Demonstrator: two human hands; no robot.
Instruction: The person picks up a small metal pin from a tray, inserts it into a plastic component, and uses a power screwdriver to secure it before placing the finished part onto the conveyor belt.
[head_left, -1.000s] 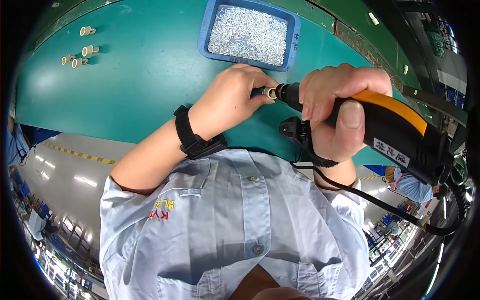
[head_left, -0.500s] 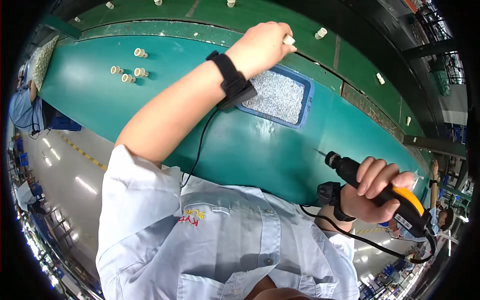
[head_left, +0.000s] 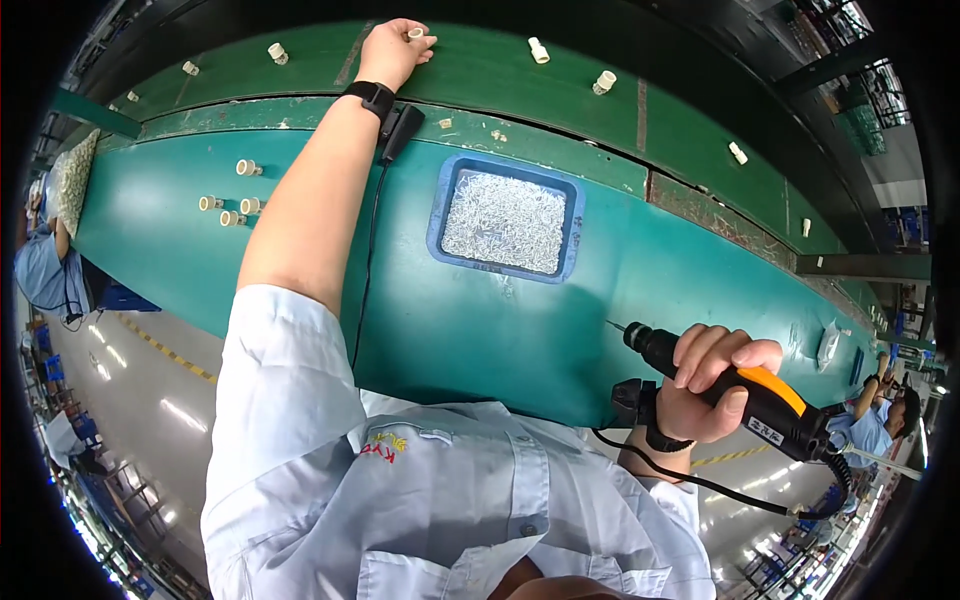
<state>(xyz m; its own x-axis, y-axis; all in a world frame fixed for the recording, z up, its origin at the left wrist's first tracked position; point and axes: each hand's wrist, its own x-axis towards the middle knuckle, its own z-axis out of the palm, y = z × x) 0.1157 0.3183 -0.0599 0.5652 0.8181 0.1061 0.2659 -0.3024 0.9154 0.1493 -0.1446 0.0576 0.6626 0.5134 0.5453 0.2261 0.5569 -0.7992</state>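
My left hand point(head_left: 392, 55) reaches far out over the green belt point(head_left: 470, 75), its fingers closed around a small cream plastic cylinder point(head_left: 416, 34). Part of that piece is hidden by the fingers. At the right, my right hand point(head_left: 708, 385) grips a black and orange electric screwdriver point(head_left: 655, 348), its thin bit pointing left above the table. Between the arms lies a blue tray point(head_left: 436, 230) full of small silver metal pieces point(head_left: 505, 222), probably screws. Several similar cream cylinders point(head_left: 247, 167) stand on the table left of my left forearm.
More cream cylinders point(head_left: 604, 82) sit spaced along the belt. A raised edge strip point(head_left: 570, 140) separates belt and green table point(head_left: 440, 340). Black cords point(head_left: 366, 270) run from both wristbands or tool. A clear packet point(head_left: 828, 345) lies at the right; other people work at both sides.
My left hand has moved left and farther out over the belt, still with a cream cylinder in its fingers. The tray is now uncovered. My right hand keeps hold of the screwdriver, slightly farther left.
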